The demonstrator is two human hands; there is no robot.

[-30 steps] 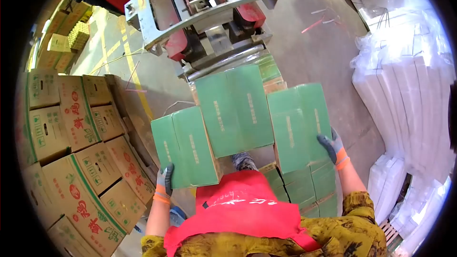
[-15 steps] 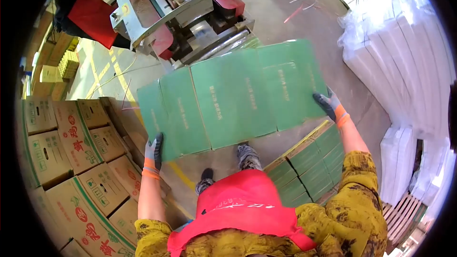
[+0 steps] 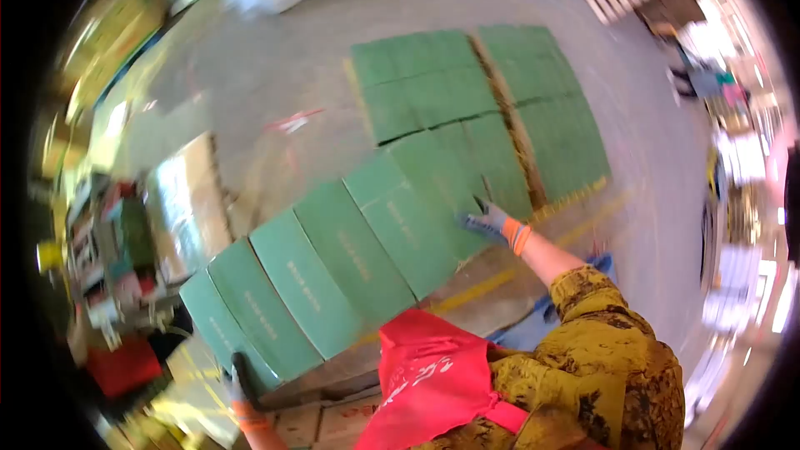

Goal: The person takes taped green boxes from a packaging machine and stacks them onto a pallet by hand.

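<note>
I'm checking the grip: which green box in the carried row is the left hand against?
The left-end box, farthest from the green stack; the left hand is at its outer edge, the right hand at the row's opposite end.

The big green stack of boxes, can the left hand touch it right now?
Probably not. The left hand is busy at one end of the row of green boxes, and the row stretches between it and the green stack.

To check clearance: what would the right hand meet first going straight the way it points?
The right hand would first meet the green row's end box, which it seems to touch, though depth is unclear.
</note>
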